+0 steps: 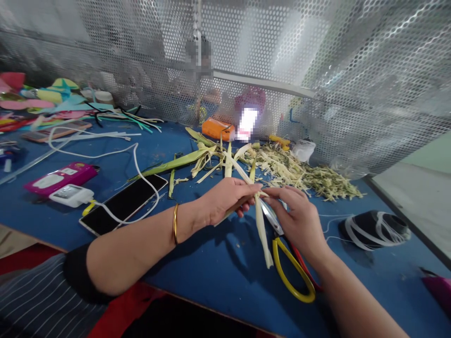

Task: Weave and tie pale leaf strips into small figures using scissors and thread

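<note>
Pale corn husk strips (262,230) cross between my two hands, radiating up and down from the pinch point. My left hand (232,199), with a gold bangle above the wrist, is closed on them where they meet. My right hand (298,213) pinches the same crossing from the right, thumb and fingers together. Just under my right hand lies a pair of scissors (276,258) with a yellow and a red handle; one handle is partly hidden. Beyond my hands are a longer green husk leaf (176,163) and a heap of shredded husk (282,164).
A dark phone (121,206), a white device (70,194) with a cable and a magenta case (61,178) lie on the left. To the right stands a black spool (373,229) wound with white string. Perforated mesh (253,42) walls the table's back. Near it sits an orange object (216,128).
</note>
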`<action>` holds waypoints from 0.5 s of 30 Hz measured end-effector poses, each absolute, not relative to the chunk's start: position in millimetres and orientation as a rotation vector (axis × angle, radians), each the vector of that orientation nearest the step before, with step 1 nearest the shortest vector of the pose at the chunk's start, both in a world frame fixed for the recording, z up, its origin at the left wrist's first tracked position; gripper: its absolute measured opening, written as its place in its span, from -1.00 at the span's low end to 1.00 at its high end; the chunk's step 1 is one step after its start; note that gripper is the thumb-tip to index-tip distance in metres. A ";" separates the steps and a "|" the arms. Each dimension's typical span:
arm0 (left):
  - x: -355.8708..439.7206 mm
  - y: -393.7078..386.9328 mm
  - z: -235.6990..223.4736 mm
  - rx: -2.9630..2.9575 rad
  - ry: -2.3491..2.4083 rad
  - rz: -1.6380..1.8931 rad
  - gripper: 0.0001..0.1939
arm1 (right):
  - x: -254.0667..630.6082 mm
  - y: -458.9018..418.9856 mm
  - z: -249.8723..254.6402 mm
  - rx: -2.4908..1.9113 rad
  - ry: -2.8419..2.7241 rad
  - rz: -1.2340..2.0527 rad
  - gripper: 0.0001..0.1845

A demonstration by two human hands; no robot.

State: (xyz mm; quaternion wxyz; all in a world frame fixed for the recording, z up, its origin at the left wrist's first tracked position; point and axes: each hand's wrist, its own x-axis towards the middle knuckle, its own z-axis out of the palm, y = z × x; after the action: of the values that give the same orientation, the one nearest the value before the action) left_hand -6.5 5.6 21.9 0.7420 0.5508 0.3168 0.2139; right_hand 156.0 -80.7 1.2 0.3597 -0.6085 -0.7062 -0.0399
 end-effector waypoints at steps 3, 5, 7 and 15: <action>-6.6 4.0 19.4 1.328 0.697 0.507 -0.78 | 155.7 -81.7 1.0 -1.548 -1.846 -0.196 -0.84; -6.5 4.4 17.8 1.386 0.694 0.521 -0.82 | 155.1 -82.9 2.0 -1.547 -1.888 -0.290 -0.81; -6.3 5.9 16.4 1.422 0.682 0.510 -0.82 | 154.6 -83.5 2.9 -1.554 -1.927 -0.372 -0.79; -7.7 6.0 17.5 1.525 0.719 0.443 -0.82 | 158.0 -82.9 8.6 -1.580 -1.806 -0.010 -0.77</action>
State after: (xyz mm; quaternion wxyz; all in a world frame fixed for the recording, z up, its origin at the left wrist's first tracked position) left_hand -7.7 6.0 17.5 0.6436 0.6696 0.3157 0.1945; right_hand 158.0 -82.9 8.6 0.3626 -0.6138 -0.7012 -0.0040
